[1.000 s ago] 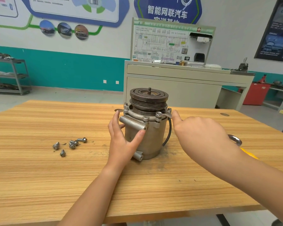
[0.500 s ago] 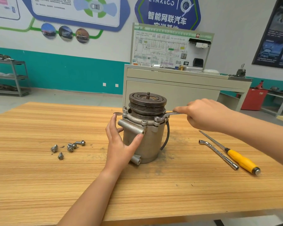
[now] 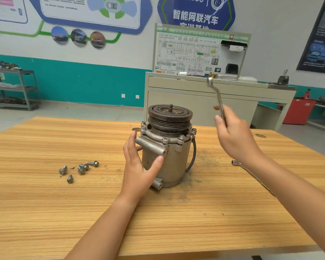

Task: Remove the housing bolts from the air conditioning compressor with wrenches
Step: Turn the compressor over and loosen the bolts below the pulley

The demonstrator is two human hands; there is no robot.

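Head view: the compressor (image 3: 169,162) stands upright mid-counter (image 3: 45,212). The left hand (image 3: 139,166) grips its side, fingers (image 3: 130,145) and thumb spread round the housing. The right hand (image 3: 235,136) grips a wrench (image 3: 219,96) raised above the compressor's right. 5 loose bolts (image 3: 81,170) lie left.

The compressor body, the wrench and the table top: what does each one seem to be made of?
Compressor body: probably cast aluminium, by its dull grey, slightly rough, unpainted surface. Wrench: likely chromed steel, by its bright, smooth shine. Table top: wood or wood-look laminate; the fine striped grain shows, but which one cannot be told.
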